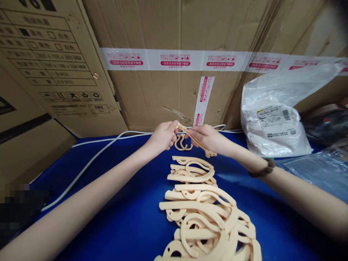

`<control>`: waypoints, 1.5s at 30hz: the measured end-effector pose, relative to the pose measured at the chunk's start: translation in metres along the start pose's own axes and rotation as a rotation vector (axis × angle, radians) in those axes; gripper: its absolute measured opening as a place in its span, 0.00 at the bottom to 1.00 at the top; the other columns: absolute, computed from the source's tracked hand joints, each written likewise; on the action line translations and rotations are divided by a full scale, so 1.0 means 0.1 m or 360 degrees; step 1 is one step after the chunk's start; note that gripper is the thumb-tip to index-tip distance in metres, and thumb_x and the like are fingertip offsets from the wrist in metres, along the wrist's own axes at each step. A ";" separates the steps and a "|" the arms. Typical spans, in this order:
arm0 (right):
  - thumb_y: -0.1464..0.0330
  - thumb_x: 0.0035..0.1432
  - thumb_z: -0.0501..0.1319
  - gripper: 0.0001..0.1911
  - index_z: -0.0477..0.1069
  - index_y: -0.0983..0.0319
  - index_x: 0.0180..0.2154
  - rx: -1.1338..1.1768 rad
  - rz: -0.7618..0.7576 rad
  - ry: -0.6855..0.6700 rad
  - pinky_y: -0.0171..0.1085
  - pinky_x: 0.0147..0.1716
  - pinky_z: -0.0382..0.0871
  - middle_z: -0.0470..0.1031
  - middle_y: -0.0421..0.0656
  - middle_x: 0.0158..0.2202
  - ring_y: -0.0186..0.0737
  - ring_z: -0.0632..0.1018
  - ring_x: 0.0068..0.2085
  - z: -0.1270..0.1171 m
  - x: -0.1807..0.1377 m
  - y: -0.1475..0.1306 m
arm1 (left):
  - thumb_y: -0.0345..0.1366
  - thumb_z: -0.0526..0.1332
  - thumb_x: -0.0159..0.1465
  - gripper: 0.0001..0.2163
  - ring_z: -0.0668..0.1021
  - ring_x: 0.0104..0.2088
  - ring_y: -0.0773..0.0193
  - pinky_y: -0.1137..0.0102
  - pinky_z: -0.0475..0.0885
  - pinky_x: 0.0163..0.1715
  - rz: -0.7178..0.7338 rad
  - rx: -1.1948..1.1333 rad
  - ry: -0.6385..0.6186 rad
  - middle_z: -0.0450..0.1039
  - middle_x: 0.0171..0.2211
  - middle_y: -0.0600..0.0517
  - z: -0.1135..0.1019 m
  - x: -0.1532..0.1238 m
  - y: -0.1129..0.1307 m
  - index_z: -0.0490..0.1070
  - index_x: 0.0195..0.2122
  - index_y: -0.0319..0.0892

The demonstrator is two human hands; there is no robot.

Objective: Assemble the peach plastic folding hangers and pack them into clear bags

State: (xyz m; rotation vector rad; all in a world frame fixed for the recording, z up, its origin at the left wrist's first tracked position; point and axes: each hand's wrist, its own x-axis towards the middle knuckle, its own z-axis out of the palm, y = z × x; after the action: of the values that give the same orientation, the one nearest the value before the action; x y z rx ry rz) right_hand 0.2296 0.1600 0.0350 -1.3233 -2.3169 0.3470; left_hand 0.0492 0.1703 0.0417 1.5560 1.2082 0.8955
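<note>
Beyond the pile, my left hand (163, 137) is closed, pinching one end of a thin, cream plastic folding hanger (195, 139). My right hand (208, 138) grips the same piece farther along, its fingers wrapped over it. Several narrow ends stick out below the right palm, so I cannot tell how many hangers are in the grip. Curved cream hooks (182, 143) show just under and between the hands. Nearer to me lies a long, overlapping row of folded cream hangers (201, 203), running down to the bottom edge of the view.
Blue cloth (119, 217) covers the work surface. Behind it stands a large cardboard box (157, 90) with printed tape, and a printed carton (65, 72) is at left. A white cable (92, 167) crosses the back. A labelled white plastic bag (274, 123) and clear plastic (318, 174) lie right.
</note>
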 end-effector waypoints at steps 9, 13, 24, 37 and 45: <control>0.63 0.67 0.46 0.11 0.62 0.60 0.38 -0.0084 0.0252 0.0504 0.37 0.26 0.66 0.74 0.42 0.28 0.40 0.75 0.26 -0.26 -0.07 0.61 | 0.43 0.53 0.66 0.15 0.73 0.23 0.67 0.74 0.67 0.23 0.0141 0.0426 0.0031 0.70 0.22 0.53 -0.45 0.20 -0.24 0.68 0.26 0.40; 0.63 0.62 0.54 0.05 0.61 0.58 0.37 -0.0311 0.0132 0.0453 0.39 0.30 0.66 0.76 0.48 0.36 0.46 0.78 0.33 -0.29 -0.33 0.67 | 0.45 0.60 0.59 0.13 0.75 0.25 0.63 0.72 0.66 0.25 0.0179 0.0691 0.0106 0.74 0.23 0.51 -0.57 0.32 -0.45 0.74 0.26 0.40; 0.73 0.63 0.50 0.10 0.69 0.60 0.41 -0.0533 -0.0151 0.0028 0.41 0.39 0.71 0.75 0.49 0.45 0.46 0.79 0.42 -0.14 -0.67 0.90 | 0.40 0.61 0.62 0.07 0.72 0.47 0.51 0.63 0.64 0.45 0.0512 0.1299 0.0221 0.73 0.42 0.45 -0.44 0.23 -0.45 0.72 0.37 0.42; 0.71 0.63 0.51 0.12 0.72 0.61 0.44 -0.0359 -0.0153 0.0028 0.45 0.46 0.70 0.77 0.50 0.46 0.48 0.78 0.46 -0.13 -0.58 0.81 | 0.34 0.63 0.59 0.06 0.76 0.40 0.59 0.70 0.65 0.40 0.0537 0.1210 -0.0865 0.78 0.37 0.51 -0.26 -0.10 -0.24 0.76 0.37 0.45; 0.58 0.65 0.55 0.17 0.73 0.60 0.49 0.0158 -0.0044 -0.0123 0.36 0.32 0.69 0.80 0.44 0.38 0.39 0.78 0.34 -0.04 -0.54 0.10 | 0.37 0.64 0.58 0.05 0.76 0.31 0.64 0.73 0.67 0.30 0.0347 0.0776 -0.0954 0.77 0.30 0.53 -0.21 -0.10 -0.04 0.76 0.33 0.43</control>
State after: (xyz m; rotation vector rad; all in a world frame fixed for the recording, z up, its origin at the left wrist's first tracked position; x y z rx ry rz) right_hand 0.2624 0.1187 0.0204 -1.2493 -2.3463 0.5058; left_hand 0.0257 0.1661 0.0441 2.1755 0.8556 0.2143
